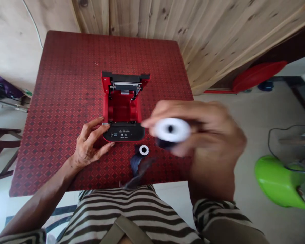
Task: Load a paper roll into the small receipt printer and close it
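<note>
A red and black thermal printer (pixel 125 132) sits on the table with its lid (pixel 125 79) raised and its red paper bay (pixel 123 110) exposed, nothing inside it. My left hand (pixel 90 144) grips the printer's front left corner, fingers on the left side and top, thumb at the front edge. Raised close to the camera, my right hand (pixel 205 127) pinches a paper roll (pixel 172 129) with a white end and a dark centre hole; both are blurred by motion. Below the printer lies a smaller roll (pixel 144 150) with a white ring end and a dark, crumpled strip (pixel 137 166) beside it.
The table (pixel 65 78) wears a red patterned cover and meets a wooden wall (pixel 142 20) at the back. A green stool or tub (pixel 277 183) stands on the floor at right, a dark wooden chair (pixel 3 149) at left.
</note>
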`<control>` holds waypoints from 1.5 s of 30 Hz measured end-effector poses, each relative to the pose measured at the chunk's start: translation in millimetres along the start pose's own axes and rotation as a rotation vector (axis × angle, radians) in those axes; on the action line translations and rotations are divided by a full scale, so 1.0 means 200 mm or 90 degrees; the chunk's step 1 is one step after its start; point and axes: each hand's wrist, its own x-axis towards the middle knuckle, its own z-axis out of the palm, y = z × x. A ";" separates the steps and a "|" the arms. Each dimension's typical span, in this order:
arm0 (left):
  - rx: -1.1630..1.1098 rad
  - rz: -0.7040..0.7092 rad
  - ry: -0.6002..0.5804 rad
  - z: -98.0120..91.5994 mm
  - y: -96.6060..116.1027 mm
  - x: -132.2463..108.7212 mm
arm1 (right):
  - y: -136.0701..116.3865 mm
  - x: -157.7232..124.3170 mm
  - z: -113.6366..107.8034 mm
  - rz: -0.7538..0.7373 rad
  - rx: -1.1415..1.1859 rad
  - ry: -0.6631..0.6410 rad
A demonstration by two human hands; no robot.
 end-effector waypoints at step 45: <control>-0.128 -0.107 -0.037 -0.11 0.03 0.07 | 0.13 0.10 0.34 0.043 -0.209 -0.032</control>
